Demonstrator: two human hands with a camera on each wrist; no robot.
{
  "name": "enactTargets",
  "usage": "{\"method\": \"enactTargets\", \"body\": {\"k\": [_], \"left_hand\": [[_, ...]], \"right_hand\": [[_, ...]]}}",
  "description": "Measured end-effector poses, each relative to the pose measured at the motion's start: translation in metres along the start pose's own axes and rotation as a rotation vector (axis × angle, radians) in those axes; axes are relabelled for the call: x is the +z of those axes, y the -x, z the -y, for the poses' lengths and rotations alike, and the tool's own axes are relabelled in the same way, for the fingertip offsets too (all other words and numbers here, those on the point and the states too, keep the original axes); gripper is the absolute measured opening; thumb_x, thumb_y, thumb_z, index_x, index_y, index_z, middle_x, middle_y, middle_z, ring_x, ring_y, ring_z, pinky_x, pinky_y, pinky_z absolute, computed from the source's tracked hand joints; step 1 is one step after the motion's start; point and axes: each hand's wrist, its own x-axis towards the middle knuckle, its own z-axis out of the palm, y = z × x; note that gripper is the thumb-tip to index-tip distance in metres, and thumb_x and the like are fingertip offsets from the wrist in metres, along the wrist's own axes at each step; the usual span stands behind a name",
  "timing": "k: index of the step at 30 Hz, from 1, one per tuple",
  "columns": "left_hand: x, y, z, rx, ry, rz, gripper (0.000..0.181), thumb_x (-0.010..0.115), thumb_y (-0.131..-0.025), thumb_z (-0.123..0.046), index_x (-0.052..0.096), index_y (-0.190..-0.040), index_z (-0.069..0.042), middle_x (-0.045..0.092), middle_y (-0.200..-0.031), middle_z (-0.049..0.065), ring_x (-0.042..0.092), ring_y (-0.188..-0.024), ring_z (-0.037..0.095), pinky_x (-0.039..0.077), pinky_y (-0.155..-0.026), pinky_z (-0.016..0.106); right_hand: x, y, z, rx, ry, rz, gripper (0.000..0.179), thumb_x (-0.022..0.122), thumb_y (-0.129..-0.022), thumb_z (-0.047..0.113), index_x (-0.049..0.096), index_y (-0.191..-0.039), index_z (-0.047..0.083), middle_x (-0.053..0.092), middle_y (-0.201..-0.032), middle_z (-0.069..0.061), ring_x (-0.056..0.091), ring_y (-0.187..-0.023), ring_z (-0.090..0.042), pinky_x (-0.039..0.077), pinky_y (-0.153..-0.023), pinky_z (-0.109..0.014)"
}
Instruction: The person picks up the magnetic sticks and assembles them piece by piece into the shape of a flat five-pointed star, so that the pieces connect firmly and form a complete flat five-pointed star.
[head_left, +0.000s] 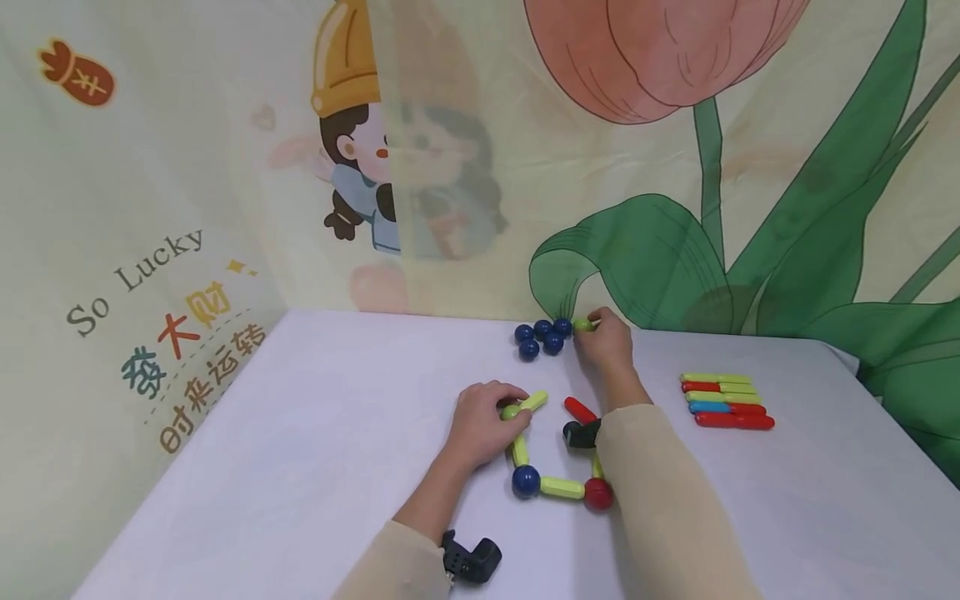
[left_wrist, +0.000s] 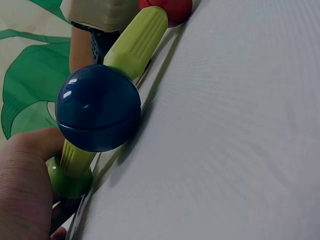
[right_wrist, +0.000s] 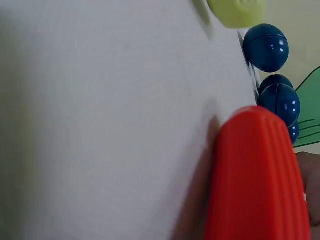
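My left hand [head_left: 486,423] holds a green ball [head_left: 512,412] at a corner of a frame of rods and balls. From that ball one yellow-green rod [head_left: 535,401] points up to the right, and another [head_left: 520,451] runs down to a blue ball [head_left: 526,481]. A yellow-green rod [head_left: 562,488] joins the blue ball to a red ball [head_left: 598,494]. At the table's back, my right hand [head_left: 609,340] pinches a second green ball [head_left: 582,325]. A red rod [head_left: 580,409] of the frame shows beside the right wrist, large in the right wrist view; the sleeve hides part of that side.
Several loose blue balls [head_left: 543,328] cluster just left of the right hand. Several red, blue and yellow-green rods [head_left: 727,402] lie side by side on the white table [head_left: 337,433] at the right. A printed cloth [head_left: 450,150] hangs behind the table's back edge.
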Motion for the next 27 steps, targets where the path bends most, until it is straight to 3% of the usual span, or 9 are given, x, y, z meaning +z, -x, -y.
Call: {"method": "enactTargets", "body": {"k": [13, 18, 22, 27], "left_hand": [[0.0, 0.0, -0.001, -0.018, 0.001, 0.003, 0.025, 0.072, -0.091, -0.029, 0.078, -0.114, -0.019, 0.075, -0.105, -0.003, 0.061, -0.101, 0.018, 0.044, -0.103, 0.045], [0.001, 0.002, -0.002, -0.003, 0.005, -0.006, 0.024, 0.072, -0.09, -0.028, 0.078, -0.111, -0.018, 0.075, -0.101, -0.004, 0.061, -0.097, 0.016, 0.044, -0.101, 0.044], [0.001, 0.002, -0.001, 0.018, 0.012, -0.012, 0.024, 0.072, -0.089, -0.028, 0.078, -0.11, -0.018, 0.076, -0.1, -0.003, 0.063, -0.097, 0.017, 0.045, -0.101, 0.044], [0.0, 0.003, 0.0, 0.011, 0.018, -0.017, 0.024, 0.071, -0.089, -0.027, 0.078, -0.111, -0.018, 0.075, -0.1, -0.003, 0.063, -0.098, 0.018, 0.044, -0.102, 0.045]], "right_hand": [[-0.008, 0.007, -0.006, 0.103, -0.186, -0.033, 0.049, 0.061, -0.099, 0.023, 0.054, -0.139, -0.003, 0.06, -0.135, -0.025, 0.057, -0.121, -0.038, 0.05, -0.102, -0.048], [-0.019, 0.011, -0.003, 0.129, -0.223, 0.009, 0.052, 0.063, -0.1, 0.026, 0.053, -0.143, 0.0, 0.059, -0.138, -0.023, 0.062, -0.112, -0.032, 0.056, -0.087, -0.035], [-0.03, 0.016, -0.002, 0.097, -0.263, 0.019, 0.053, 0.065, -0.099, 0.025, 0.052, -0.143, -0.001, 0.06, -0.136, -0.024, 0.063, -0.104, -0.027, 0.052, -0.072, -0.023], [-0.04, 0.024, -0.001, 0.039, -0.285, 0.044, 0.054, 0.067, -0.099, 0.027, 0.052, -0.143, -0.001, 0.061, -0.136, -0.024, 0.062, -0.105, -0.027, 0.05, -0.073, -0.021]]}}
